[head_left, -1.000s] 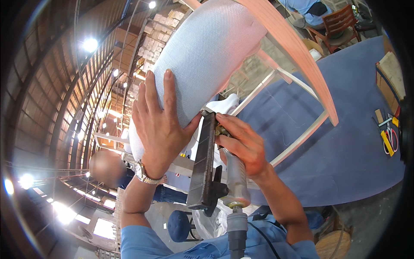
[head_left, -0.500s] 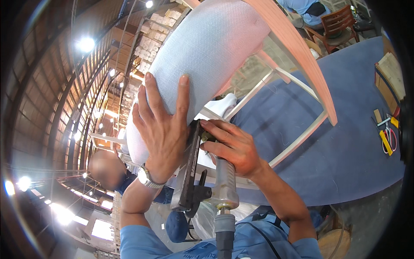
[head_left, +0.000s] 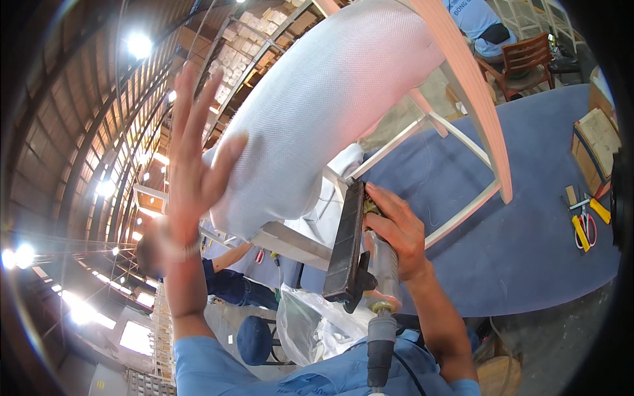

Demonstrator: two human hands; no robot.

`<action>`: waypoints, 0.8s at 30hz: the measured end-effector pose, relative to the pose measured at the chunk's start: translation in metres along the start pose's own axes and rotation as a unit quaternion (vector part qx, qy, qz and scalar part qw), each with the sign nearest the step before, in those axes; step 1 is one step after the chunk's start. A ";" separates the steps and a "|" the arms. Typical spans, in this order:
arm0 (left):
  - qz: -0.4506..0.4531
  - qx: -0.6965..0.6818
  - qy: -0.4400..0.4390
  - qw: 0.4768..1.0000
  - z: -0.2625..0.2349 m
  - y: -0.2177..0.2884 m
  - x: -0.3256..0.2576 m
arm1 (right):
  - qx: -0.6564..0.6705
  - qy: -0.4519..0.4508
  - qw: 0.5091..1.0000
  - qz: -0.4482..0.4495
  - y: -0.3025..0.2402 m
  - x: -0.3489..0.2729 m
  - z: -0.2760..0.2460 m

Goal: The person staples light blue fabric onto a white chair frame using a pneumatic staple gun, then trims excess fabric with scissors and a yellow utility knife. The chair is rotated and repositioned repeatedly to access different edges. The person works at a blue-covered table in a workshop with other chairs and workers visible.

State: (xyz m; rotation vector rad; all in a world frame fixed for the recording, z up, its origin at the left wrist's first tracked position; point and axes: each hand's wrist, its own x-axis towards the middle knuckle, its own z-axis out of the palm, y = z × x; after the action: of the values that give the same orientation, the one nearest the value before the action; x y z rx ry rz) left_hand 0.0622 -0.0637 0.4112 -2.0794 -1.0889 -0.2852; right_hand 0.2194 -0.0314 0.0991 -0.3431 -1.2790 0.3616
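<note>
My right hand (head_left: 398,228) grips a pneumatic staple gun (head_left: 345,254), its dark magazine slanting up and an air hose fitting (head_left: 382,336) at its lower end. The gun's tip sits beside the underside of a wooden chair frame (head_left: 470,99). A pale woven seat cover (head_left: 323,99) wraps the padded part of the chair, which is tilted on its side. My left hand (head_left: 198,155) is blurred, raised with fingers spread at the left edge of the cover; its thumb overlaps the fabric, and I cannot tell whether it touches.
The chair rests on a blue-covered table (head_left: 462,264). Scissors (head_left: 584,224) and yellow-handled tools lie at its right, near a cardboard box (head_left: 594,148). A blue stool (head_left: 254,340), plastic sheeting (head_left: 300,323) and a co-worker's arm (head_left: 231,257) are at lower left. Another person sits far right.
My left hand has lifted off the cover and swung left. My right hand and the staple gun have shifted right, away from the fabric, in view.
</note>
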 end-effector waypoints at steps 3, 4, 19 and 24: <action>-0.059 0.002 -0.131 0.990 0.025 -0.002 0.013 | 0.008 0.015 1.000 -0.006 -0.009 0.003 0.004; -0.047 0.003 -0.127 0.991 0.029 0.008 0.013 | 0.006 0.020 1.000 -0.011 -0.010 0.005 0.004; -0.056 0.246 -0.064 0.966 0.058 0.084 -0.037 | 0.048 0.043 0.998 -0.015 -0.009 0.013 0.040; -0.060 0.264 -0.057 0.961 0.063 0.086 -0.040 | 0.053 0.033 0.997 -0.040 -0.004 0.018 0.043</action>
State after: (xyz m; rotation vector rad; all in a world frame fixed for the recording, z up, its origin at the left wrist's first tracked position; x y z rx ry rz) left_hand 0.0959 -0.0736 0.3028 -1.5708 -1.2064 0.0679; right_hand 0.1829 -0.0248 0.1267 -0.2116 -1.1998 0.3452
